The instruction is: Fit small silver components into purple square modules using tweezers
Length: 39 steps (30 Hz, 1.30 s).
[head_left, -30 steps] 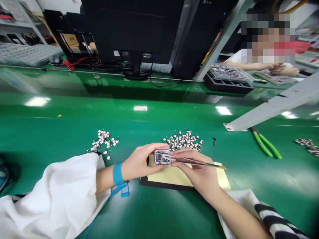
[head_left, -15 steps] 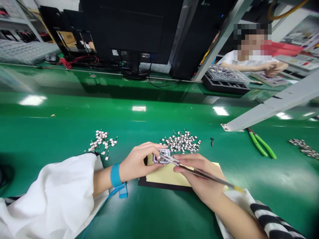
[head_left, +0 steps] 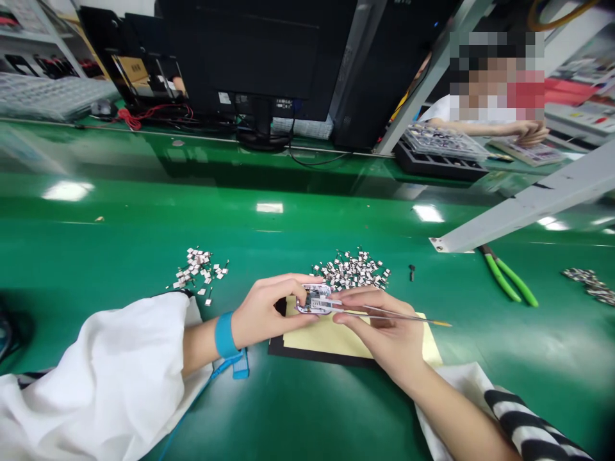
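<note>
Green desk [head_left: 96, 256] here; our left hand [head_left: 269, 310] pinches a small circuit board [head_left: 314, 299] (fiddly thing), our right hand [head_left: 379, 333] pinching long tweezers [head_left: 398, 315] lying sideways, tips at its right edge.

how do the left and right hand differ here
The left hand grips a small circuit board by its edges, while the right hand pinches fine tweezers. The left wrist wears a blue wrist strap; the right wrist shows none. Both hands are held above a cream card.

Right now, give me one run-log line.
left hand: holds small circuit module | right hand: holds tweezers | above yellow paper
</note>
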Each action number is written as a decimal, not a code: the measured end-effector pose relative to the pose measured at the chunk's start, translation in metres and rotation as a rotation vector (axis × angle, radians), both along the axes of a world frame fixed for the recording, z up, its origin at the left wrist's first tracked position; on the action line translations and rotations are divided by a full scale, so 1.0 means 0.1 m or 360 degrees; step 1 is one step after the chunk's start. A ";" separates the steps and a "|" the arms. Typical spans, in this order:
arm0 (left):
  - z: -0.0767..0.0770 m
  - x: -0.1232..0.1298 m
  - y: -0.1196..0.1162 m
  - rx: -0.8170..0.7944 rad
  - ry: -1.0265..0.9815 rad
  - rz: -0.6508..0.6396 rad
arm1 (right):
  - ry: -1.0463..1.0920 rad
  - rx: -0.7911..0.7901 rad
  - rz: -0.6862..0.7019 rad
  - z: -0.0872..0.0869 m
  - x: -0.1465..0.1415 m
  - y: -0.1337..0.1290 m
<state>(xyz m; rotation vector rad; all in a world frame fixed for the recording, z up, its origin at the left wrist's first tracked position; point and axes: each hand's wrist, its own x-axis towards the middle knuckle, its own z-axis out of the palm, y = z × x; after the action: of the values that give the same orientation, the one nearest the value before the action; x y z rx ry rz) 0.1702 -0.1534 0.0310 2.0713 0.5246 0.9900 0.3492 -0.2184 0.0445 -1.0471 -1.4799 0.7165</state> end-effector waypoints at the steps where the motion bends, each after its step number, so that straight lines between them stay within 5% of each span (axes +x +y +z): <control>1: 0.00 0.00 0.00 0.0002 0.0001 -0.0004 | -0.0028 0.0011 0.0009 0.00 0.00 0.00; 13: -0.01 0.00 -0.02 0.0004 -0.0045 0.0013 | 0.0115 0.0056 -0.0137 -0.01 -0.06 -0.01; 24: -0.03 0.00 0.00 0.0020 -0.0139 -0.0030 | 0.0159 -0.0110 0.0026 -0.01 -0.02 -0.01; 39: -0.01 -0.01 0.00 0.0174 -0.0205 -0.0060 | 0.0143 0.0051 -0.0064 -0.03 -0.07 -0.08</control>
<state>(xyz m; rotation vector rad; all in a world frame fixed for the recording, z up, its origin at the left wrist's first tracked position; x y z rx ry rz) 0.1695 -0.1529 0.0300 2.0879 0.3712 1.1439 0.3424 -0.2262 0.0416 -1.0046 -1.3856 0.7003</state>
